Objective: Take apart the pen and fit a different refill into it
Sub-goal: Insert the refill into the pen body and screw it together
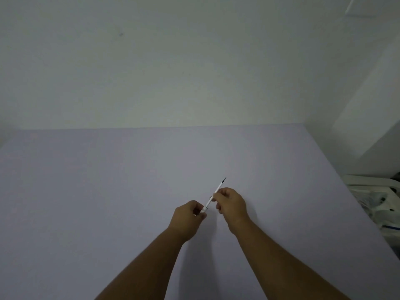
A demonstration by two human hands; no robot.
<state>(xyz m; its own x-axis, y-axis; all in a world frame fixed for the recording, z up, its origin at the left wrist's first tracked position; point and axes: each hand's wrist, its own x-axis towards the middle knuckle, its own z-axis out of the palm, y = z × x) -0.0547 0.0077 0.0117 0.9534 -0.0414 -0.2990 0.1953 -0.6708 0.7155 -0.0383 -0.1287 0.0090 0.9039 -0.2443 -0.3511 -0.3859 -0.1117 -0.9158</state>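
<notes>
Above the bench: the bench [108, 191] is pale lilac, its far edge meeting a white wall.
Pen: a slim white pen [209, 200] with a dark tip slants up and to the right, held in the air over the bench's middle.
Left hand: the left hand [187, 219] has its fingers closed on the pen's lower end.
Right hand: the right hand [230, 204] has its fingers pinched shut on the pen's middle.
Right of the bench: white, crumpled-looking items [376, 198], too blurred to identify.
</notes>
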